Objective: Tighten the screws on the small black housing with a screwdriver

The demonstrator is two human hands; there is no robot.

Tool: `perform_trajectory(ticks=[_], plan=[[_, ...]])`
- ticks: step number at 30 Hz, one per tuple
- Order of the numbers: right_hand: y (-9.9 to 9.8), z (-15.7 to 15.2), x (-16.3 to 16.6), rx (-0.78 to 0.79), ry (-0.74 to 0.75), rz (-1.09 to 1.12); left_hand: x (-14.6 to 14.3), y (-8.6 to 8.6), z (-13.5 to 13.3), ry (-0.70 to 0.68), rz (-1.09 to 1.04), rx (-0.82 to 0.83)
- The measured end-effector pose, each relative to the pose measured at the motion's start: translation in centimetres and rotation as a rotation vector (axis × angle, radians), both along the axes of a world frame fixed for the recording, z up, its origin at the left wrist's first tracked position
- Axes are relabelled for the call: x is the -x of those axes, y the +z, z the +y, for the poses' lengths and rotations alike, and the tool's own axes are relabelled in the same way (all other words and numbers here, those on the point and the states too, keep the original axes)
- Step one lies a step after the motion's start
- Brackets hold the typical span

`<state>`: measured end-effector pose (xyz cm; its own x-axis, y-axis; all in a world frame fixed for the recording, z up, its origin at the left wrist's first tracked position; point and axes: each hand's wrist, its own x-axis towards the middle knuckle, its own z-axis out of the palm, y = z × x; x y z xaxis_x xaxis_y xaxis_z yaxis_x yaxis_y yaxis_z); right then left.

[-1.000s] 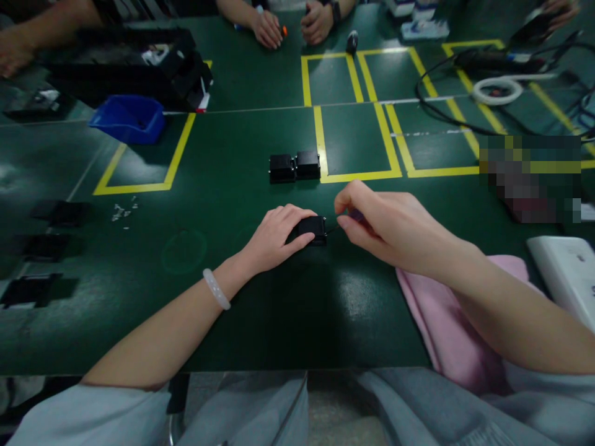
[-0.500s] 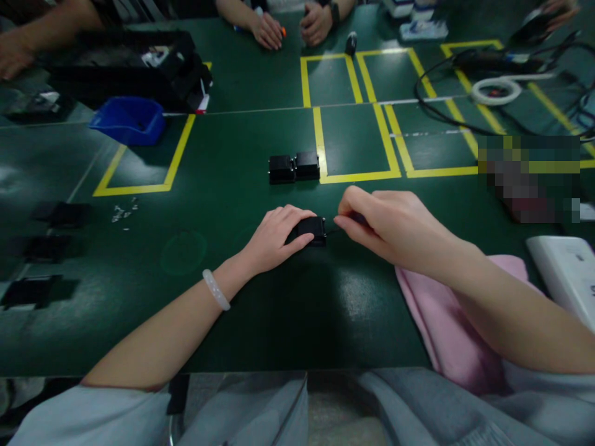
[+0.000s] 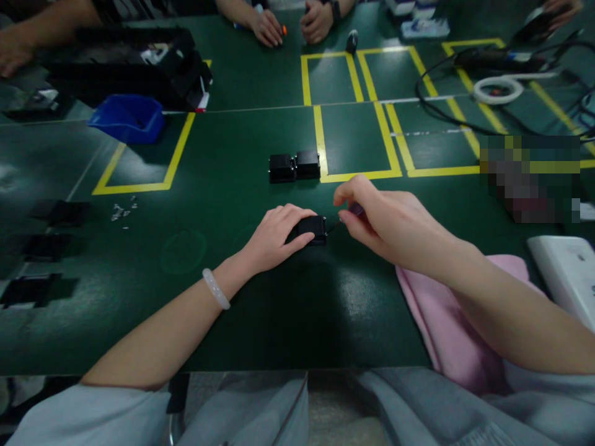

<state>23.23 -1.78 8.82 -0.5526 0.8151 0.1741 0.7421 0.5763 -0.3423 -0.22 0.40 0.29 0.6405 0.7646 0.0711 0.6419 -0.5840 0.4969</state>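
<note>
A small black box-shaped part (image 3: 313,229) lies on the green table (image 3: 260,310) in front of me. My left hand (image 3: 274,238) is curled round its left side and pins it down. My right hand (image 3: 385,220) is closed in a pinch on a thin dark tool (image 3: 346,217), whose tip points at the part's right side. Two more black parts (image 3: 294,166) sit side by side a little farther away, beside a yellow tape line.
A pink cloth (image 3: 446,316) lies under my right forearm, a white object (image 3: 567,272) to its right. A blue bin (image 3: 127,118) and black trays (image 3: 130,68) stand far left. Cables and a white ring (image 3: 497,90) lie far right. Other people's hands (image 3: 290,25) rest across the table.
My right hand dipped towards the part's right side half a second ago and has now lifted slightly again. The left hand and the part have stayed put.
</note>
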Motion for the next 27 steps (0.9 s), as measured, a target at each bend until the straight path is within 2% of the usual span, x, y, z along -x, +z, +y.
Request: perform_trajectory(ticks=[16,22,27], plan=[[0.37,-0.03,0.01,0.025,-0.011,-0.059,0.01,-0.03,0.03,0.002,0.005,0.011],[0.26,-0.11,-0.10,0.013,0.031,-0.002,0.00,-0.07,0.00,0.000,0.001,0.003],[0.35,-0.05,-0.02,0.017,0.010,-0.068,0.05,-0.08,0.04,-0.004,-0.011,0.007]])
